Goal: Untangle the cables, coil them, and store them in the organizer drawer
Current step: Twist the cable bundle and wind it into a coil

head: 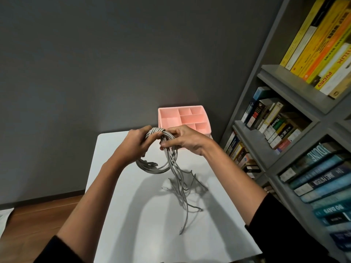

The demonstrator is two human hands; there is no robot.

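Observation:
A bundle of grey cables hangs above a white table, partly wound into a round coil. My left hand grips the coil's top and left side. My right hand pinches the strands at the coil's upper right. Several loose cable ends trail down from my right hand onto the table. Behind my hands, at the table's far edge, stands a pink organizer with several open compartments on top. Its front, where a drawer might be, is hidden by my hands.
A grey bookshelf full of books runs along the right, close to the table's right edge. A dark grey wall is behind. Wooden floor lies to the left, with a white sheet at the far left edge.

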